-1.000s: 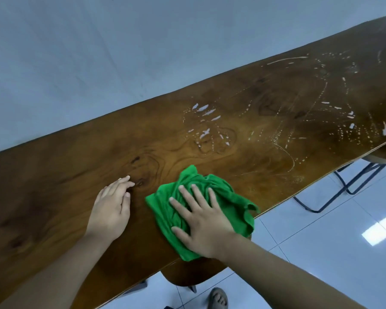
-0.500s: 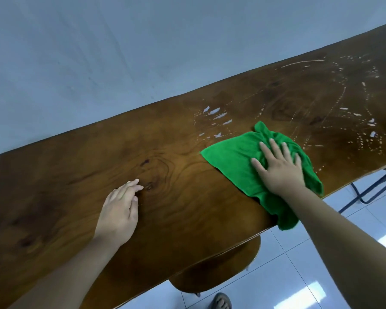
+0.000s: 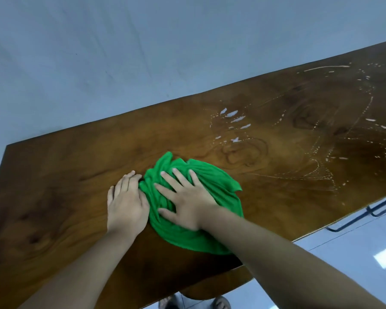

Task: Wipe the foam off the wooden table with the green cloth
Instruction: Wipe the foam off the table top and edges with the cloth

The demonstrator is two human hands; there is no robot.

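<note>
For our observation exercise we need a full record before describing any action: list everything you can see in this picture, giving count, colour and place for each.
wooden table: one, brown, across the middle of the view, against the wall
green cloth: one, green, bunched on the table by its near edge
foam: many white blobs, dots and streaks, on the table right of the cloth
wall: one, pale blue-grey, behind the table
floor: white tiles, lower right
metal frame: one, dark, below the table's right end
left hand: one, flat on the table, touching the cloth's left edge
right hand: one, fingers spread, pressing on the cloth
</note>
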